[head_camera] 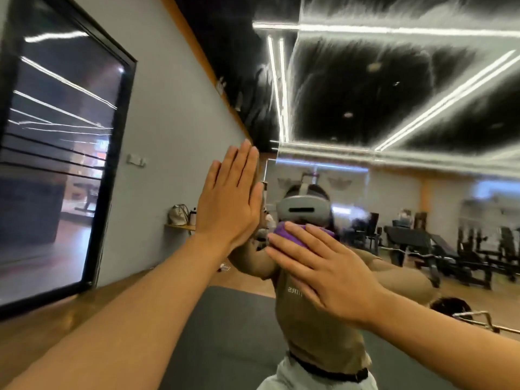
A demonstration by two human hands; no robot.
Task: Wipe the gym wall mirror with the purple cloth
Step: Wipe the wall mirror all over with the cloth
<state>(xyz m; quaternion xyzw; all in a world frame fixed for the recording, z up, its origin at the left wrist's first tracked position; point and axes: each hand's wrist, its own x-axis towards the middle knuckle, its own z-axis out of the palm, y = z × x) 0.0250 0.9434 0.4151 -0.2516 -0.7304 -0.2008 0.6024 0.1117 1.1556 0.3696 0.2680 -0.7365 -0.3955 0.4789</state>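
Crosswise, purple cloth [292, 234] lies under right hand [323, 273] on mirror [422, 192].

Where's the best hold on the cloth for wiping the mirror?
Judging from this frame: stay on the back of the cloth, palm flat, coming straight at the mirror. It is bunched into a small pad pinned to the glass under the right hand, with only its top edge showing past the straight fingers. The left hand lies flat on the mirror beside it.

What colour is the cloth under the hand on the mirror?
Purple. The cloth peeks out beneath the right hand, seen in the head view.
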